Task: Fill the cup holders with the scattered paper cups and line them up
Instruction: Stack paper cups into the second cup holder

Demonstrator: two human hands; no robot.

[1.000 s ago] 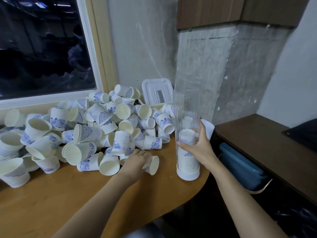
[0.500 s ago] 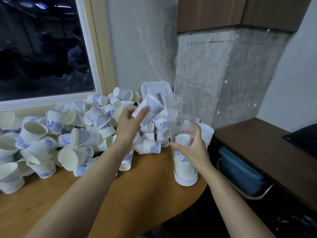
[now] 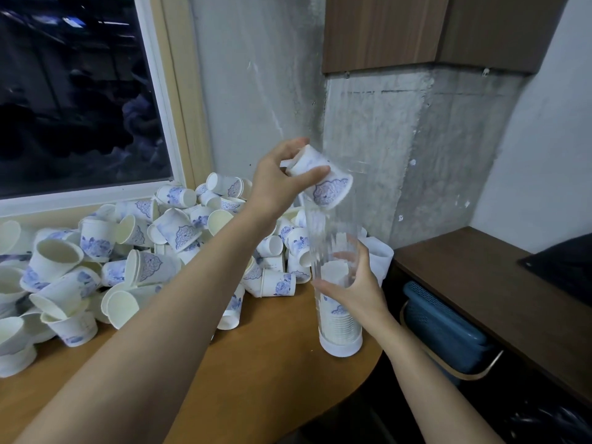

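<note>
On our wooden surface point(image 3: 262, 379) our right hand point(image 3: 355, 291) curls round the clear cup holder point(image 3: 340, 331), upright and part-filled with stacked cups. Behind lies the scattered pile of paper cups point(image 3: 144, 251). Our left hand point(image 3: 277, 184) pinches one tilted cup point(image 3: 328, 185) just above the holder's mouth

One paper cup point(image 3: 326, 184) between left fingers point(image 3: 310, 175); one clear holder point(image 3: 340, 328) within right fingers point(image 3: 330, 288); several dozen loose cups point(image 3: 144, 251) leftward.
</note>
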